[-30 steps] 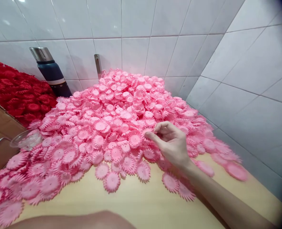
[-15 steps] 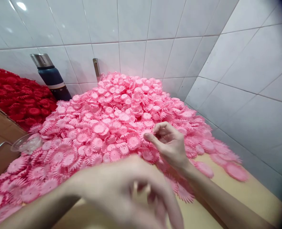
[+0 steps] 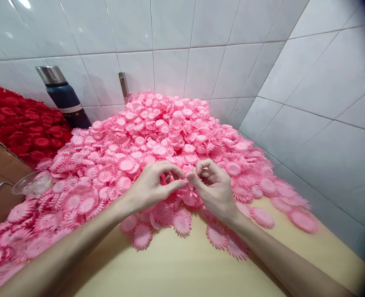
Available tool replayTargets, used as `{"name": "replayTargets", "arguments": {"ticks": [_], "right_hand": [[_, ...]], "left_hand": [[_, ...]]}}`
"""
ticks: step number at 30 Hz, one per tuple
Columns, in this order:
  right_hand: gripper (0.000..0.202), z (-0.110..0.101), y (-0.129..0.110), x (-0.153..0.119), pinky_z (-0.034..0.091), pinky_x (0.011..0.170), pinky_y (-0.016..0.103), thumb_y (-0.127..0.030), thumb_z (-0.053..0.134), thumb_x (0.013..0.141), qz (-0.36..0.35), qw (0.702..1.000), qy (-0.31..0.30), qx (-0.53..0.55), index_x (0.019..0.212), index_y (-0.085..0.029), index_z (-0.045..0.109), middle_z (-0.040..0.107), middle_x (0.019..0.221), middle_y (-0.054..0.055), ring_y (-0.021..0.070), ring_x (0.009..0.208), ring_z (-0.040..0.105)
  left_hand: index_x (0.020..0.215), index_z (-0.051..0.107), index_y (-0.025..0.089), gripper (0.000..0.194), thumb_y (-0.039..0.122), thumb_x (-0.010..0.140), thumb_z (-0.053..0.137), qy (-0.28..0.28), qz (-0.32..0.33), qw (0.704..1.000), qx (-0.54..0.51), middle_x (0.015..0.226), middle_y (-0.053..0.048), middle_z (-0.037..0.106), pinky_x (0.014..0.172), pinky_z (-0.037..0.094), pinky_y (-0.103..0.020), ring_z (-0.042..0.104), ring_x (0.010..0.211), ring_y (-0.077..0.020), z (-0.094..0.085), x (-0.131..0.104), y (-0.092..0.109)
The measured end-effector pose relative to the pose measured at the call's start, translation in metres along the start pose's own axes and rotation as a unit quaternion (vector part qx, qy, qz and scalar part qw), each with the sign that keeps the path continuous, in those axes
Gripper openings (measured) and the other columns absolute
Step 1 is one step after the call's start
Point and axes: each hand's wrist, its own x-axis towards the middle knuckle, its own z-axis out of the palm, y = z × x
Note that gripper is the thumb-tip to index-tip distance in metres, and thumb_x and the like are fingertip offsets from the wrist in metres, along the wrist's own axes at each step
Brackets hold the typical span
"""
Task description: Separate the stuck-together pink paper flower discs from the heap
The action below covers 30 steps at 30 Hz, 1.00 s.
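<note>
In front of the heap of pink fringed paper flower discs, my two hands meet at their fingertips. My left hand has thumb and forefinger closed in a pinch. My right hand pinches too, its other fingers curled in. Whatever lies between the fingertips is too small to make out against the pink. Below the hands, several loose pink discs lie on the light wooden tabletop.
A dark blue bottle with a steel cap stands at the back left, beside a heap of red discs. A clear plastic cup lies tipped by a cardboard box. Tiled walls close off the back and right.
My left hand has moved from low in front, where it was blurred, up and forward to my right hand's fingertips. The right hand has hardly moved.
</note>
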Motion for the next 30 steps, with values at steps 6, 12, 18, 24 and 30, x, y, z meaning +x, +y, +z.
{"name": "replayTargets", "arguments": {"ticks": [6,12,18,24,30], "right_hand": [[0.021,0.004,-0.004,-0.002,0.052,0.055,0.024,-0.025,0.078,0.075,-0.053,0.998,0.016,-0.017,0.079,-0.022,0.057,0.058,0.070,-0.004,0.0106,0.059,0.058],[0.018,0.005,-0.005,-0.005,0.054,0.055,0.026,-0.021,0.075,0.078,-0.094,0.993,0.045,-0.061,0.079,-0.023,0.057,0.059,0.070,-0.003,0.0125,0.061,0.059],[0.017,0.003,-0.003,-0.004,0.053,0.054,0.024,-0.023,0.072,0.081,-0.075,0.995,0.032,-0.052,0.079,-0.023,0.055,0.060,0.068,-0.003,0.0114,0.059,0.060],[0.018,0.004,-0.003,-0.004,0.055,0.055,0.026,-0.024,0.072,0.082,-0.044,0.999,0.016,-0.013,0.080,-0.023,0.054,0.062,0.068,-0.003,0.0126,0.059,0.064],[0.020,0.002,-0.002,-0.003,0.049,0.052,0.024,-0.023,0.074,0.080,-0.064,0.996,0.015,-0.058,0.080,-0.023,0.053,0.058,0.068,-0.004,0.0102,0.057,0.057]], "left_hand": [[0.080,0.067,0.015,0.011,0.018,0.087,0.059,0.101,0.005,0.994,0.051,0.077,-0.002,0.068,0.060,0.047,-0.026,0.057,0.065,-0.0120,-0.004,0.000,0.004],[0.085,0.065,0.014,0.013,0.024,0.090,0.058,0.116,0.002,0.993,-0.010,0.082,-0.004,0.066,0.061,0.049,-0.026,0.059,0.070,-0.0132,-0.014,0.002,-0.001],[0.085,0.068,0.017,0.015,0.031,0.088,0.063,0.035,0.031,0.999,-0.023,0.081,-0.002,0.068,0.060,0.044,-0.024,0.058,0.069,-0.0116,-0.009,0.001,-0.002],[0.078,0.064,0.016,0.014,0.028,0.082,0.070,0.039,0.070,0.995,0.059,0.076,0.000,0.066,0.067,0.046,-0.028,0.059,0.070,-0.0128,-0.006,0.000,-0.005],[0.088,0.063,0.016,0.009,0.025,0.086,0.065,0.101,0.106,0.981,0.130,0.085,-0.003,0.068,0.072,0.048,-0.030,0.061,0.077,-0.0154,-0.001,0.000,-0.009]]}}
